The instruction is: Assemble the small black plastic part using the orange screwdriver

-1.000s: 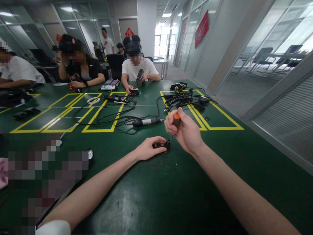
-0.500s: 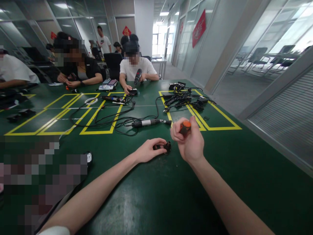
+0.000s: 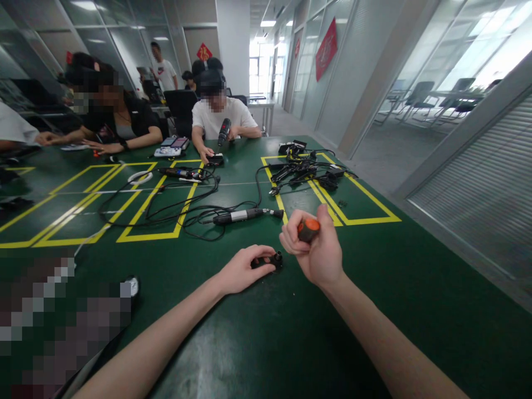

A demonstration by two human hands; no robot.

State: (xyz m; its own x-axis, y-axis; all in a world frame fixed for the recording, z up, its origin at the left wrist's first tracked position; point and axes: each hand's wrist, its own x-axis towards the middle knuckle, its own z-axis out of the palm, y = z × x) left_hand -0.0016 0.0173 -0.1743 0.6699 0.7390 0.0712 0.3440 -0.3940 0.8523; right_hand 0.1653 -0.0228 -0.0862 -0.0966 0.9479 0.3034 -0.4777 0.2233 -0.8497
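My left hand [image 3: 245,270] rests on the green table, its thumb and fingers closed round a small black part [image 3: 277,259] with a short round stub standing up at its right end. The palm and fingers cover much of that part. Just to the right and higher, my right hand [image 3: 318,252] is wrapped round the handle of a screwdriver [image 3: 308,229], black with an orange butt end facing me. Its shaft and tip are hidden behind the fist. A grey and black corded electric screwdriver [image 3: 241,215] lies beyond my hands, apart from them.
Black cables [image 3: 166,205] curl across the table [image 3: 233,354] at left. A tangle of black cords and adapters [image 3: 297,169] lies behind my right hand. Yellow tape [image 3: 353,223] marks rectangles. Across the table, a person in a white shirt [image 3: 245,116] holds a power drill [image 3: 224,132].
The view has swung slightly right, so the scene sits further left. Both my hands keep their holds. At far left, the co-worker in black has moved their hands apart.
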